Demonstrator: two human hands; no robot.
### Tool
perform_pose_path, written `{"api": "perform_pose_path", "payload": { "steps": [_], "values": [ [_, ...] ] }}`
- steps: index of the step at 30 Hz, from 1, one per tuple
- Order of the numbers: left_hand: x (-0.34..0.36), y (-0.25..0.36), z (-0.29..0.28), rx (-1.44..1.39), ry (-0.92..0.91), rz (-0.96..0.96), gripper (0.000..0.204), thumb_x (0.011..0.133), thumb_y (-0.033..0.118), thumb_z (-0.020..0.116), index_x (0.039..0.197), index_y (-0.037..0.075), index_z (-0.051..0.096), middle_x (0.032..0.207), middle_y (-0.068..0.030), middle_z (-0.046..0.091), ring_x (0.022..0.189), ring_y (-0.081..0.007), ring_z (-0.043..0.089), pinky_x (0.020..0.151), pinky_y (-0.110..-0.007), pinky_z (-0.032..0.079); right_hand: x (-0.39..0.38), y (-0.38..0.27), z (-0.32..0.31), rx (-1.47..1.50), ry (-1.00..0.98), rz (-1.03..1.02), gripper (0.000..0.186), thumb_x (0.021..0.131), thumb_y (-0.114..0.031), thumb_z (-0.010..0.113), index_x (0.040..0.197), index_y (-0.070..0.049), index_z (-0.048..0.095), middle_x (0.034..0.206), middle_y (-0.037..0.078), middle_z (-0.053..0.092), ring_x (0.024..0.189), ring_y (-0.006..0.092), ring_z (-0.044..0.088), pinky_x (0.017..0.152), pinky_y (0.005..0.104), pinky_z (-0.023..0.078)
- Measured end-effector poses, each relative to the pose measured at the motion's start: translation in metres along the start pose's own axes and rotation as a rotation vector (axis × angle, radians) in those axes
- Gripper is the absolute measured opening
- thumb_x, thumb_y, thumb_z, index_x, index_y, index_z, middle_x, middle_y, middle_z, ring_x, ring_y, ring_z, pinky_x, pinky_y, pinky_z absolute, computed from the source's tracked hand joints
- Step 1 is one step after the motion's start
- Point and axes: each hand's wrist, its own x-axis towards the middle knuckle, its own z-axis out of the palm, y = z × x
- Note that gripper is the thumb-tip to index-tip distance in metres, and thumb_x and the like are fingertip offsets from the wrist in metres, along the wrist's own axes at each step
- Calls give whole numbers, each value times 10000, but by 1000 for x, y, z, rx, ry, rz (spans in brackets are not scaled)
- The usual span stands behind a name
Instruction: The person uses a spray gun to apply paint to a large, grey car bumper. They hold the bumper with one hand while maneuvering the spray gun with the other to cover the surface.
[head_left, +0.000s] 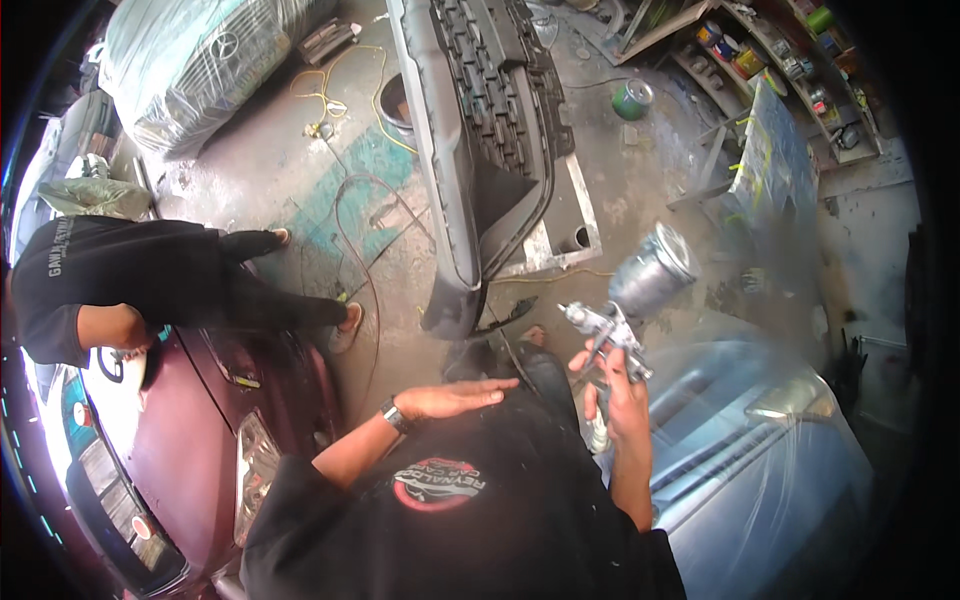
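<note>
Right hand [622, 397]: fingers wrapped round handle of spray gun [606, 328]
Gun position: ahead of person, right of grey bumper cover [447, 215], apart from it; metal cup [652, 274] tilted
Left hand [452, 399]: flat, fingers straight, empty; wristwatch [395, 414] on
Co-worker [140, 285]: at left, leaning over maroon car [215, 420]

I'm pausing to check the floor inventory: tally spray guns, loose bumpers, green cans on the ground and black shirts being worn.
Spray gun: 1
Loose bumper: 1
Green can on the ground: 1
Black shirts worn: 2
Total: 5
</note>
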Motion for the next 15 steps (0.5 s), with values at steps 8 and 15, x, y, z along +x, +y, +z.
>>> {"api": "perform_pose_path", "payload": {
  "steps": [8,15],
  "values": [
    [47,-26,11,360,1063,87,582,968,274,657,1434,-20,469,1403,-228,531,1317,-345,517,1094,-421,419,38,18,15,-126,-102,29,565,1035,-496,508,1247,23,582,943,94,661,414,121,504,352,238,381],
    [109,-43,-1,652,1543,262,874,929,188,677,1565,-53,128,1603,-331,127,1504,-478,145,1207,-556,190,63,43,19,-271,-251,66,558,1000,-498,578,1208,20,578,875,92,635,410,122,515,340,246,411]
  ]
}}
